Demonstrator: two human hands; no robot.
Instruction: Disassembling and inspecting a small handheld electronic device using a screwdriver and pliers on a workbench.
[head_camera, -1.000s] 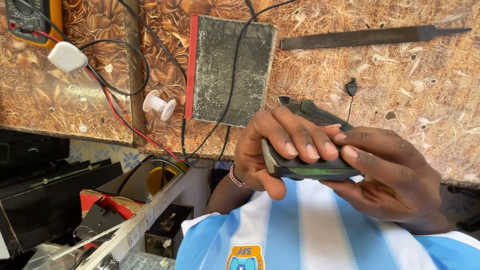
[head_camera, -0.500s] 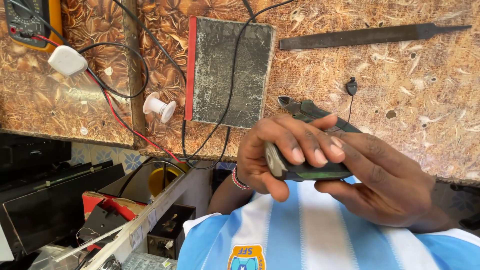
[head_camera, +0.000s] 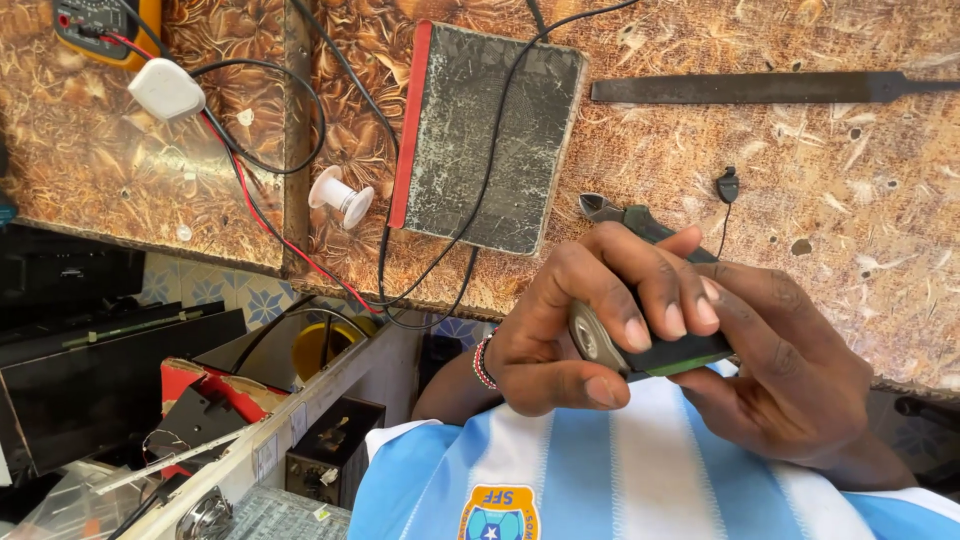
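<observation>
Both of my hands hold one small dark handheld device (head_camera: 685, 356) close to my chest, just below the workbench edge. It has a grey rounded end (head_camera: 590, 340) and a green strip along its lower side. My left hand (head_camera: 560, 320), with a beaded bracelet at the wrist, wraps its fingers over the top of the device and has its thumb underneath. My right hand (head_camera: 790, 370) cradles the device from the right, fingertips on its upper edge. Most of the device is hidden by my fingers.
On the patterned workbench (head_camera: 850, 250) lie dark pliers (head_camera: 625, 213) just above my hands, a cracked grey slab with a red edge (head_camera: 490, 135), a long file (head_camera: 760, 87), a white spool (head_camera: 340, 195), a white plug (head_camera: 165, 88), a yellow multimeter (head_camera: 100, 20) and loose cables. Cluttered boxes sit at lower left.
The device has turned in my hands, so its grey end now shows at the left. My left thumb has moved under it. Both hands stay in about the same place.
</observation>
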